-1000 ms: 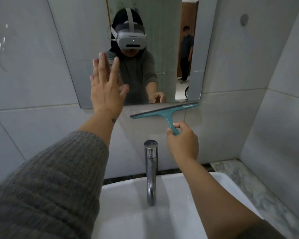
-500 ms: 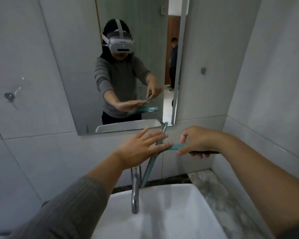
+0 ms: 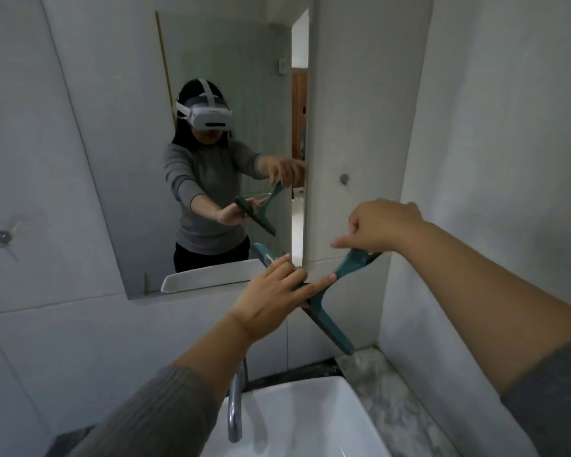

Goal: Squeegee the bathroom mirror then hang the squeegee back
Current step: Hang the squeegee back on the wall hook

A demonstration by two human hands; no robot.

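Gripping teal squeegee (image 3: 323,311) handle, right hand (image 3: 381,225), left hand (image 3: 271,291) on blade

The right half of the frame is a narrow corner: the tiled side wall (image 3: 508,127) closes it on the right, and a small round wall peg (image 3: 344,179) juts out just above the right hand (image 3: 381,225). Mid-frame, the teal squeegee (image 3: 327,311) slants across the way, with the left hand (image 3: 271,300) laid on its blade. Below, the faucet (image 3: 236,404) rises over the white basin (image 3: 343,423). The wall tiles at left are bare beside the mirror (image 3: 139,192).
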